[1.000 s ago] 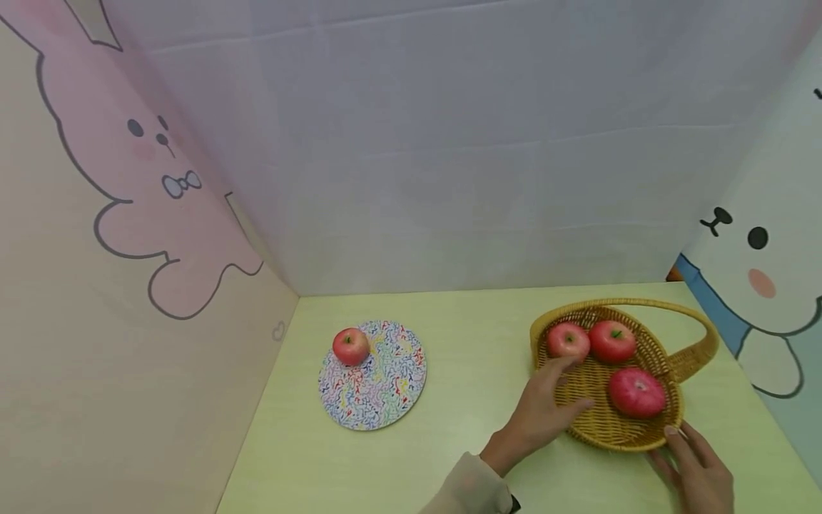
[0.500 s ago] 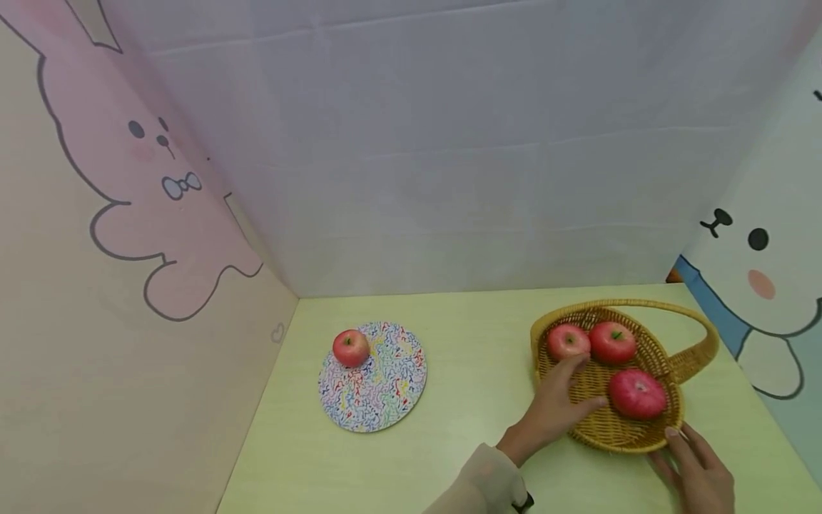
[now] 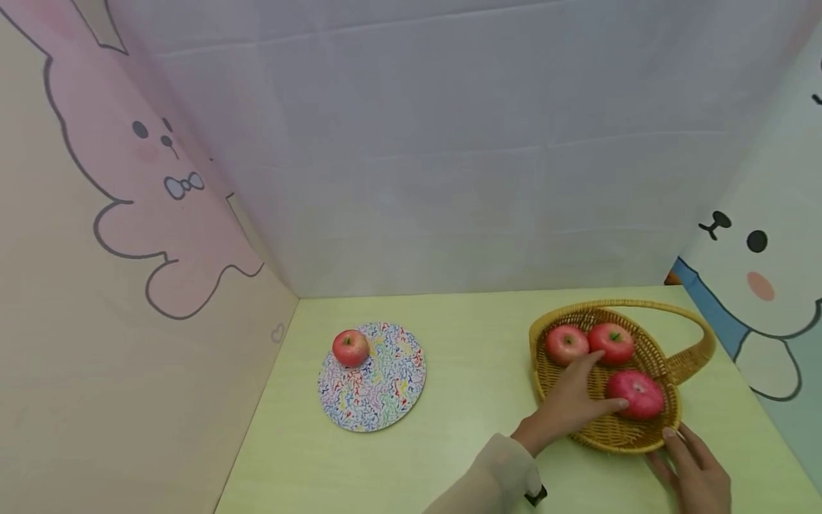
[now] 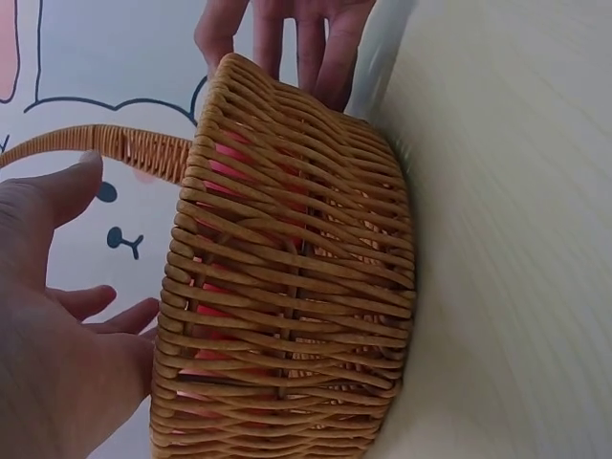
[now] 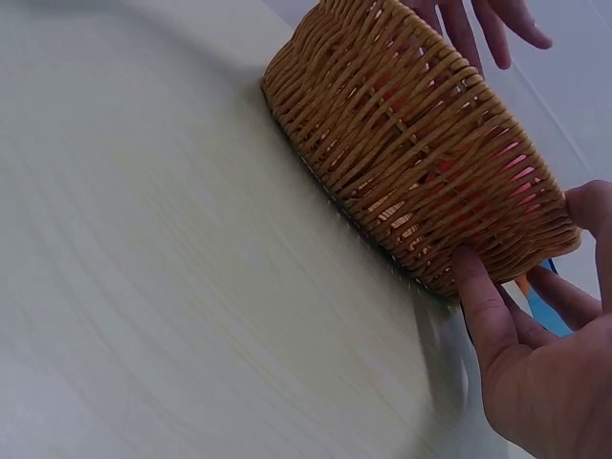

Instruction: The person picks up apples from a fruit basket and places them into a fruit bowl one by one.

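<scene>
A woven wicker basket (image 3: pixel 600 435) with a tall handle stands at the right of the table, with three red apples in it. Two apples, one (image 3: pixel 566 344) beside the other (image 3: pixel 611 343), lie at the back; a deeper pink-red apple (image 3: pixel 636 394) lies front right. My left hand (image 3: pixel 571 400) reaches over the basket's near left rim, thumb and fingers spread; its thumb tip overlaps the pink-red apple's left edge. With my right hand (image 3: pixel 696 467) I hold the basket's near right side, thumb at the rim and fingers (image 5: pixel 483 301) against the woven wall.
A round plate (image 3: pixel 385 392) with a colourful squiggle pattern lies on the left of the pale table (image 3: pixel 475 343). One red apple (image 3: pixel 351 348) sits at its upper left. Cloth walls (image 3: pixel 411 178) with cartoon animals enclose the back and sides.
My left hand has moved right, farther over the basket, toward the pink-red apple. The right hand has stayed at the basket's rim, and the apples have kept their places.
</scene>
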Tool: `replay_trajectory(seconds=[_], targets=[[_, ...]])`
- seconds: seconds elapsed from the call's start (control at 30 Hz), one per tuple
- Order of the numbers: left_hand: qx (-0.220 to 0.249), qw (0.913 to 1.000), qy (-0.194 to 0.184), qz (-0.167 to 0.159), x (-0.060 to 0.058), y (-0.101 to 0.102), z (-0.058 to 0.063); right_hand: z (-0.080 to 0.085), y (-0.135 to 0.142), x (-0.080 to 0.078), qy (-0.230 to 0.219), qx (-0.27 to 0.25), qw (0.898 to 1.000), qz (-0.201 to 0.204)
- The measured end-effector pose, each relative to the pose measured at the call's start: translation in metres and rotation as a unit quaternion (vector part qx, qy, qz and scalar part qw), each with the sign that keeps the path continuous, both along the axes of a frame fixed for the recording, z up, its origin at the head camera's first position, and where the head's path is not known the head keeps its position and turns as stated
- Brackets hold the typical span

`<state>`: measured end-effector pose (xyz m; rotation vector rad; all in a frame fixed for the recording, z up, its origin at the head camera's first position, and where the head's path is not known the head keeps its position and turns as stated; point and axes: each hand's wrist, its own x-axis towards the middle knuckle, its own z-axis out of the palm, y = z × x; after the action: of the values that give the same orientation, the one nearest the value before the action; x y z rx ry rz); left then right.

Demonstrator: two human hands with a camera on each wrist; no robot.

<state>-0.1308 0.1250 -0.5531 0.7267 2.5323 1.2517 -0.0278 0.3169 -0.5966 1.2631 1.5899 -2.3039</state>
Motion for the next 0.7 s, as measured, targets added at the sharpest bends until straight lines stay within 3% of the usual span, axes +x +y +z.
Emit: replay_trajectory(seconds=[0.33,0.7], targets=[[-0.049,0.9985,-0.005,-0.023,-0.004,0.010,-0.005,-0.001,-0.003,-0.003,-0.022,0.012,1.000,-0.010],[-0.060,0.9962,-0.001,-0.063,-0.011,0.023,-0.006,0.002,-0.004,-0.003,-0.026,0.026,0.999,0.008]])
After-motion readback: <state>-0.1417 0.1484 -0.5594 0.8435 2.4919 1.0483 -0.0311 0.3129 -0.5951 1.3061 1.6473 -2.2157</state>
